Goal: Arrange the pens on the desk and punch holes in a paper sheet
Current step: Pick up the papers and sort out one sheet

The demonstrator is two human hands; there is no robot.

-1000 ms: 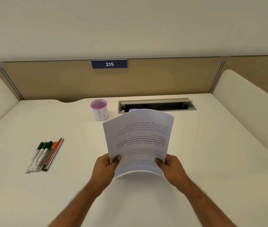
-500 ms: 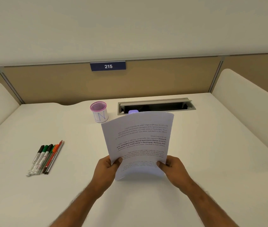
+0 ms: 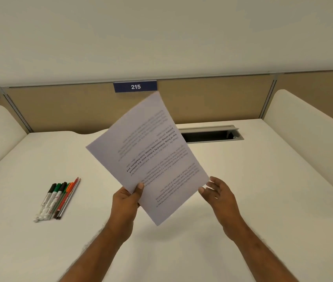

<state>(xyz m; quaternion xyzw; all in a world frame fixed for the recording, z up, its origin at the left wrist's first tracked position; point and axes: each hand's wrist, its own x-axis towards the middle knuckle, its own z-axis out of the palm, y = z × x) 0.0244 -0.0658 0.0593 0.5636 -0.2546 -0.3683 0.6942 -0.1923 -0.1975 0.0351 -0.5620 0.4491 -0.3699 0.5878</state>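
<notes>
A: How should that step have been handled, turning the white printed paper sheet (image 3: pixel 151 159) ready for punching?

B: With one firm pinch and a free second hand. The left hand (image 3: pixel 126 200) pinched the sheet's lower left edge, thumb on the printed face and fingers curled behind. The right hand (image 3: pixel 217 192) was spread, fingers relaxed, just beside the lower right edge; whether a fingertip touched the paper, I couldn't tell. I'd judge it best to catch that edge quickly, since a sheet held at one point flops.

A: And where did the sheet sit relative to the grip?

B: It rose up and away from the left hand, tilted, clear above the white desk (image 3: pixel 263 180). The row of markers and pens (image 3: pixel 57 198) lay well apart to the left.
</notes>
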